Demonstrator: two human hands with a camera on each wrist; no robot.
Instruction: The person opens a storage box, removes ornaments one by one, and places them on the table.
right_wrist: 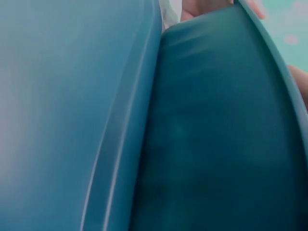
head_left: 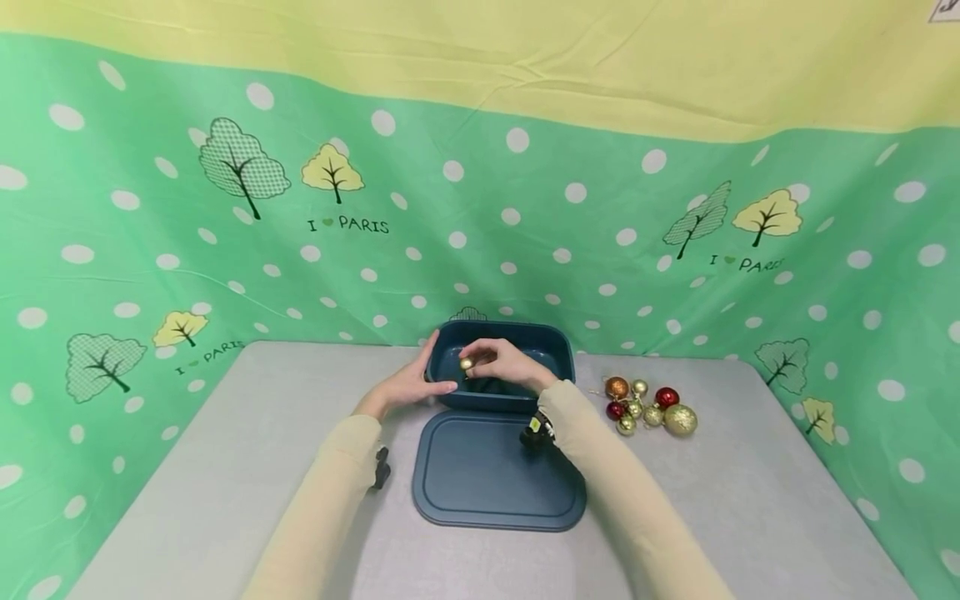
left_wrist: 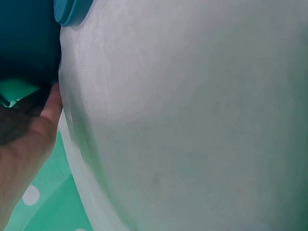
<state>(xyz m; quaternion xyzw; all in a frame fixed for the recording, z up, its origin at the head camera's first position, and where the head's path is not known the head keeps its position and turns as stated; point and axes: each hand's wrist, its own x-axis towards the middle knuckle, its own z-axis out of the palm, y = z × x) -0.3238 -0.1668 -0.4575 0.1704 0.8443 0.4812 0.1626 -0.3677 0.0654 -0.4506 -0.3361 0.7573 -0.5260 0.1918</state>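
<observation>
A dark blue rectangular container (head_left: 555,337) stands at the back of the table with its opening facing up. My left hand (head_left: 405,386) lies against its left front corner, fingers straight along the left wall and thumb extended along the front. In the left wrist view, that hand (left_wrist: 36,132) touches the container's outer wall (left_wrist: 29,43). Over the opening, my right hand (head_left: 506,364) pinches a small gold Christmas ball (head_left: 467,364) between thumb and fingers. Part of the container's inside is hidden by this hand. The right wrist view shows mainly the container's front wall (right_wrist: 216,120).
A flat blue lid (head_left: 495,475) lies in front of the container, partly under the right forearm. Right of the container sits a cluster of several Christmas balls, among them an orange one (head_left: 617,387), a red one (head_left: 667,397) and a larger gold one (head_left: 680,421). A patterned green cloth (head_left: 510,250) hangs behind.
</observation>
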